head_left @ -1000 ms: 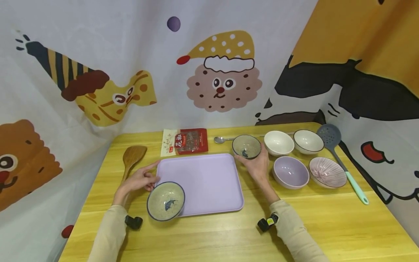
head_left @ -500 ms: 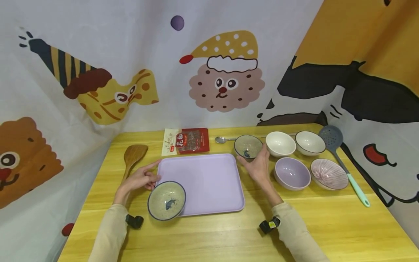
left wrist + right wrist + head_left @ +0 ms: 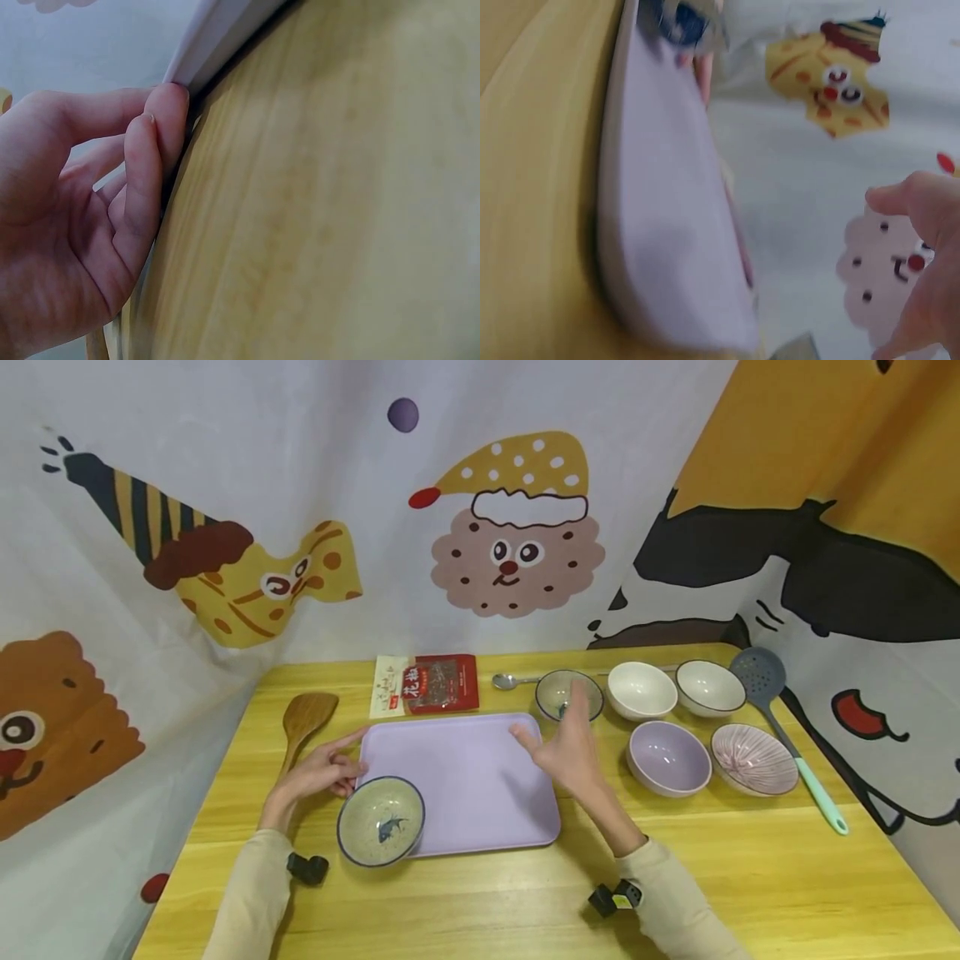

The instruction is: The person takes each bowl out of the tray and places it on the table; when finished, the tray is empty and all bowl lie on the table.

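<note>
My left hand (image 3: 321, 772) is at the left edge of a lilac tray (image 3: 472, 777), and its fingertips pinch the tray's rim (image 3: 196, 56) in the left wrist view. A large speckled bowl (image 3: 375, 810) with a blue fish inside overlaps the tray's near left corner. Over the tray's right side, my right hand (image 3: 573, 752) holds nothing, thumb spread away from the fingers. Its fingers partly hide a smaller speckled bowl (image 3: 551, 693) standing behind the tray. In the right wrist view, my right hand (image 3: 922, 262) is apart from the tray (image 3: 667, 195).
To the right stand a white bowl (image 3: 641, 689), a dark-rimmed white bowl (image 3: 708, 687), a purple bowl (image 3: 667, 758) and a striped bowl (image 3: 753, 760). Beyond them lies a slotted turner (image 3: 780, 718). A red packet (image 3: 423, 683), a spoon (image 3: 506, 681) and a wooden spatula (image 3: 306, 718) surround the tray.
My right hand has let go of the smaller speckled bowl and moved back toward me and a little left, over the tray's edge. The left hand and the bowls have stayed put.
</note>
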